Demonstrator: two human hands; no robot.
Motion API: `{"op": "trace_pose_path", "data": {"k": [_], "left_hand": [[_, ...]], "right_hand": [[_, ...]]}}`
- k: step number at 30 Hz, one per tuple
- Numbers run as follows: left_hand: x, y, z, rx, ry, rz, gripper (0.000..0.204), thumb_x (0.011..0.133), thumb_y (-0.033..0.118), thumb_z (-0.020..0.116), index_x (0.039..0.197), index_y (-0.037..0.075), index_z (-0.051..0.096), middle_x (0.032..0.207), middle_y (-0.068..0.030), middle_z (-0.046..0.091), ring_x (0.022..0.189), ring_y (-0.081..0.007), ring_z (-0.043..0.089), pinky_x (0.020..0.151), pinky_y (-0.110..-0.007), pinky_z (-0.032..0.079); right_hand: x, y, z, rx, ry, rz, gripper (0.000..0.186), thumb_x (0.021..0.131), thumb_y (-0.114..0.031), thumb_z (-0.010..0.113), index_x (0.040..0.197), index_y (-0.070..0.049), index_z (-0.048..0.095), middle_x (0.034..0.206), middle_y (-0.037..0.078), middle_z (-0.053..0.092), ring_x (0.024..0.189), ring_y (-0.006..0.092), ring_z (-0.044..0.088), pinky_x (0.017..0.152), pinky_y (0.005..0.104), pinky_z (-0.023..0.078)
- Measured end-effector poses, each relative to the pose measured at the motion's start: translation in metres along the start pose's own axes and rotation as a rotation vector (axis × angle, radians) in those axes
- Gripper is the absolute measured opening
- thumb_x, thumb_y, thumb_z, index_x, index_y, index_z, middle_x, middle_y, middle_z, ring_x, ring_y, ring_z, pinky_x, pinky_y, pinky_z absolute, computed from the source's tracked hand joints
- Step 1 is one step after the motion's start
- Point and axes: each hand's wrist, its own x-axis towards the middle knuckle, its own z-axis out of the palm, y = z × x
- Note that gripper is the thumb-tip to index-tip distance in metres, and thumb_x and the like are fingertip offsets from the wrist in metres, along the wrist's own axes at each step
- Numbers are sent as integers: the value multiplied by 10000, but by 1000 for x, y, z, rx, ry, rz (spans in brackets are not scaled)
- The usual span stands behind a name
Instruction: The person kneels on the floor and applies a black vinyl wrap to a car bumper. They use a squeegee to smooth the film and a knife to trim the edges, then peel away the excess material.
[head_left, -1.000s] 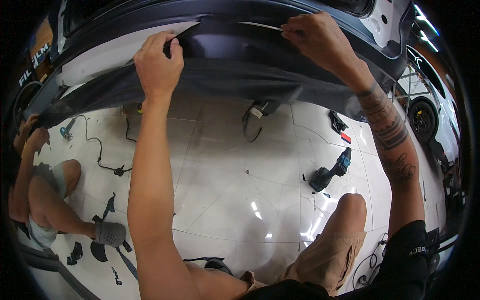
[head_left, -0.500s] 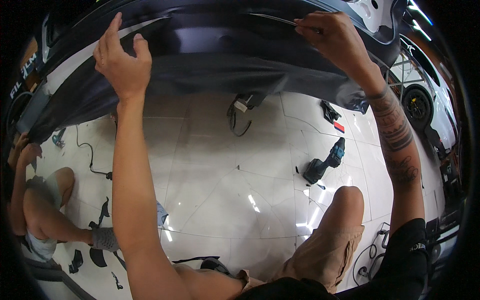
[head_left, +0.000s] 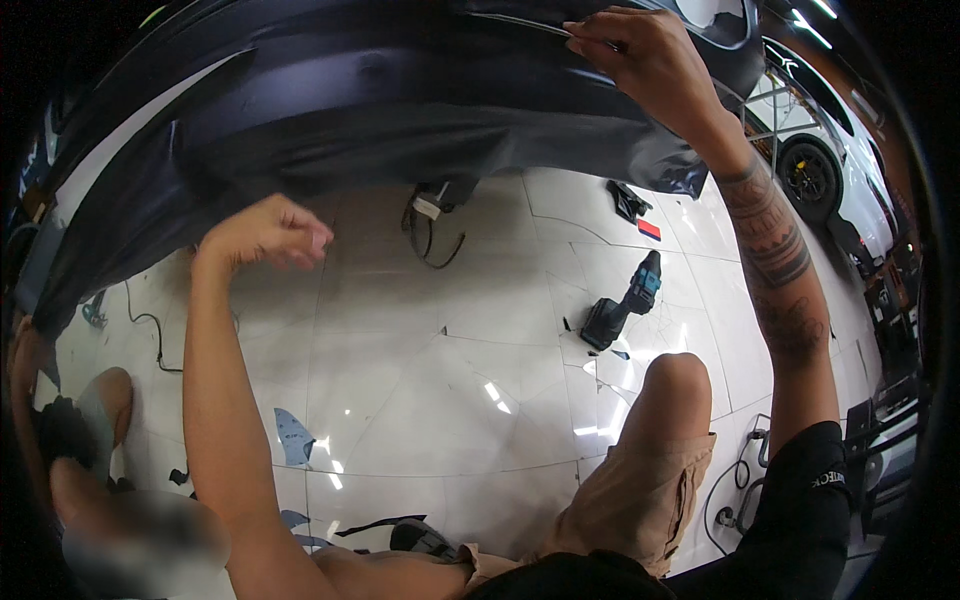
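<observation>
Dark satin film (head_left: pixel 400 140) lies over a large curved car panel along the top, its lower edge hanging loose and wrinkled. My right hand (head_left: pixel 650 65) is up at the panel's right part, thumb and fingers pinched at the end of a thin light line that runs leftward across the dark surface. What sits in the pinch is mostly hidden by the fingers. My left hand (head_left: pixel 265 235) hangs below the film's loose edge, apart from it. Its fingers look bent but are smeared by motion, and I see nothing in them.
A blue-and-black cordless drill (head_left: pixel 625 305) lies on the glossy tiled floor. Beyond it are a black part (head_left: pixel 628 200) and a red-and-blue block (head_left: pixel 649 230). Another person (head_left: pixel 105 400) crouches at the left. A white car (head_left: pixel 845 165) stands at the right.
My left hand has come down from the film, its spread fingers now bent. My right hand stays pinched at the panel. The view has shifted, and the person at the left has moved.
</observation>
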Motion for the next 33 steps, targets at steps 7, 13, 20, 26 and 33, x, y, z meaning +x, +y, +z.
{"op": "trace_pose_path", "data": {"k": [7,13,20,26,33], "left_hand": [[28,-73,23,-41,-61,-211,415,752,334,722,1077,82,672,979,-71,696,873,-167,669,734,-324,522],[37,-117,52,-143,-75,-373,363,765,285,712,1054,70,666,967,-90,699,848,-196,676,723,-361,514],[31,-167,81,-125,-181,-644,304,779,219,706,1028,55,650,936,-99,696,815,-204,674,706,-366,513],[45,-162,84,-81,-63,-564,314,808,261,687,1055,73,642,964,-79,677,820,-185,665,684,-344,508],[66,-148,92,-106,-92,-516,333,812,259,673,1077,61,636,991,-88,675,844,-200,669,716,-361,510]], "right_hand": [[-17,11,-11,-10,13,19,97,810,-57,687,879,1,724,791,119,704,650,195,649,586,310,535],[-37,34,-15,28,37,46,81,809,-31,680,872,-12,728,796,111,706,651,182,653,592,289,554],[-57,61,-27,-6,40,35,89,801,-15,672,869,-12,730,808,120,709,649,189,657,612,285,558],[-73,83,-40,-46,25,58,126,801,-40,679,910,1,727,817,141,706,642,216,660,619,305,539],[-78,91,-40,60,47,38,127,797,-62,694,891,19,720,778,151,695,611,222,652,586,307,509]]}}
